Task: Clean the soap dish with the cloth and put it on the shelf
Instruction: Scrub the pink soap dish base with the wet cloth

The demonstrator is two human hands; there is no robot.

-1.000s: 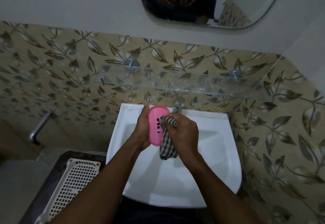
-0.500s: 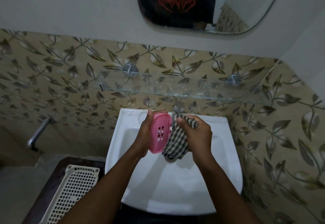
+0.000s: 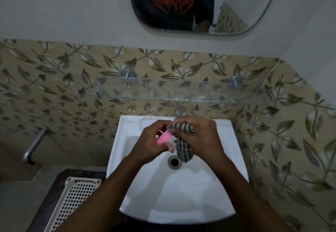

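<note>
Over the white sink (image 3: 227,177), my left hand (image 3: 152,144) grips the pink soap dish (image 3: 164,138); most of the dish is hidden behind my fingers. My right hand (image 3: 198,137) holds the checked cloth (image 3: 182,149), bunched over the fingers and pressed against the dish's right end, its tail hanging toward the drain (image 3: 175,161). The glass shelf (image 3: 181,93) runs along the tiled wall just above the sink, with nothing on it.
A chrome tap (image 3: 180,111) stands at the sink's back edge, right behind my hands. A white perforated basket (image 3: 72,200) lies on a dark surface at lower left. A metal pipe (image 3: 34,144) sticks out of the left wall. A mirror (image 3: 200,4) hangs above.
My left hand has turned the dish from upright with its face showing to nearly edge-on. My right hand with the cloth has moved onto the dish's end. The camera has tilted up slightly.
</note>
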